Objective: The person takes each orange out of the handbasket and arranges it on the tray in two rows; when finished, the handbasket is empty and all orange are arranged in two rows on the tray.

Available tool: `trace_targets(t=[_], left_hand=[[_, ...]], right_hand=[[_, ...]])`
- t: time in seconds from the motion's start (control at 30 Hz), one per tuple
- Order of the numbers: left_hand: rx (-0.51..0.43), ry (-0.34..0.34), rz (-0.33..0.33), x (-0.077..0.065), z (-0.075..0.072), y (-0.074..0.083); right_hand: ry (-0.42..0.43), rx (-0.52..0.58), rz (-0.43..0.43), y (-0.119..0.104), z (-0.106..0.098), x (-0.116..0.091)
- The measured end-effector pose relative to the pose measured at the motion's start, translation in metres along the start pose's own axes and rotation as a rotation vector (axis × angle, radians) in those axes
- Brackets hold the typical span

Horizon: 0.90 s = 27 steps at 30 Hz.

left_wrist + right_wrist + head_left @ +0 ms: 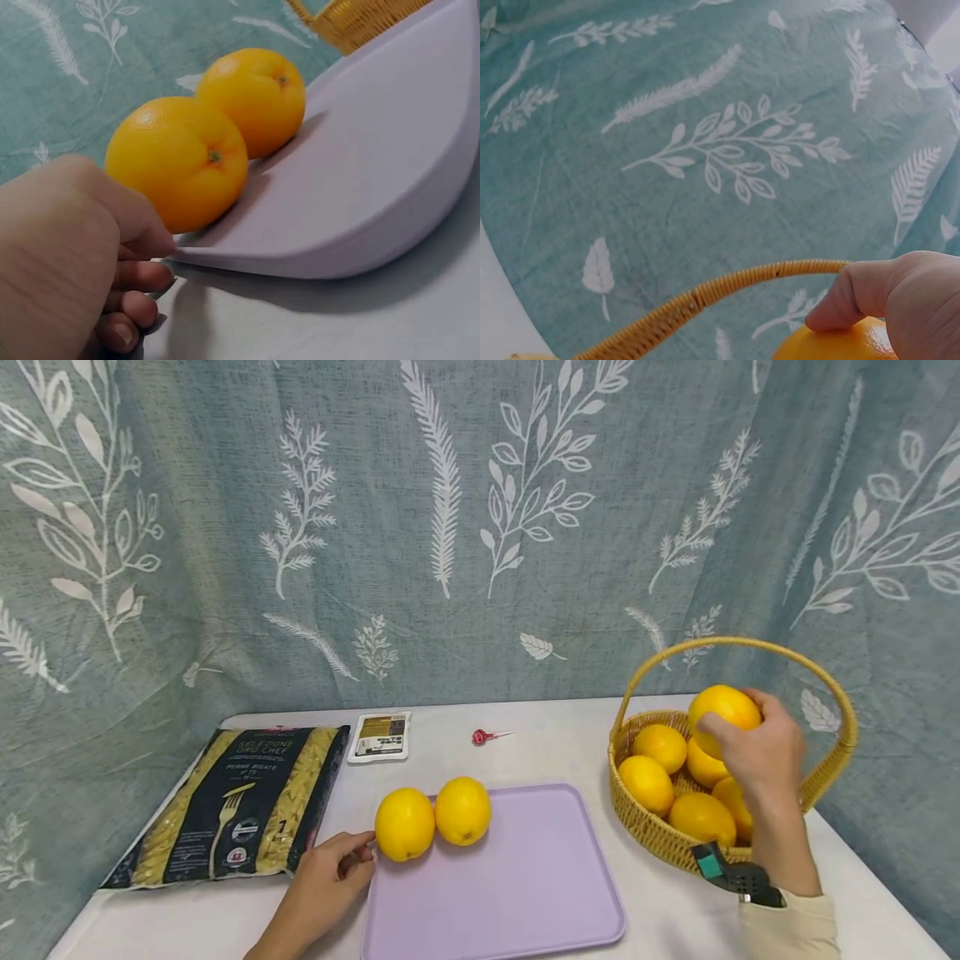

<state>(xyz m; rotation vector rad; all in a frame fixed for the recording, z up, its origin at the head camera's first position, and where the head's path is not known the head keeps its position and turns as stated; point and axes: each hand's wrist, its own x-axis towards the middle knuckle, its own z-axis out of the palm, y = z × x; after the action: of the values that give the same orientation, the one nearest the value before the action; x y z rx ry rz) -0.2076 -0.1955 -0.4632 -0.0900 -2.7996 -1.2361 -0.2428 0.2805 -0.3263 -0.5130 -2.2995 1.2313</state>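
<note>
The right hand [915, 300] rests its thumb on an orange [832, 345] at the lower edge, near a woven handle [735, 283] arching across teal cloth [682, 217] printed with white leaves.

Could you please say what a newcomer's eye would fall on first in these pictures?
Probably the orange held in the right hand over the wicker basket, on the head view's right. Next come two oranges side by side at the far left of the lilac tray, beside the left hand.
</note>
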Motion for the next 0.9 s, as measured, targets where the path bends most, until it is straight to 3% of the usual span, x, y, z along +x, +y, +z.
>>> trace_targets(t=[0.2,0.57,0.8,0.9], left_hand=[[0.024,-0.032,-0.026,-0.001,0.001,0.0],[-0.214,-0.176,-0.228,-0.002,-0.006,-0.001],[-0.256,-0.326,-0.116,-0.006,-0.017,-0.015],[-0.245,-0.302,-0.131,-0.002,-0.017,-0.011]], right_hand=[[-0.015,0.026,0.002,-0.003,0.001,-0.002],[-0.068,0.098,-0.065,-0.015,0.005,-0.008],[-0.136,0.126,-0.11,-0.02,0.011,-0.013],[-0.141,0.123,-0.126,-0.021,0.014,-0.015]])
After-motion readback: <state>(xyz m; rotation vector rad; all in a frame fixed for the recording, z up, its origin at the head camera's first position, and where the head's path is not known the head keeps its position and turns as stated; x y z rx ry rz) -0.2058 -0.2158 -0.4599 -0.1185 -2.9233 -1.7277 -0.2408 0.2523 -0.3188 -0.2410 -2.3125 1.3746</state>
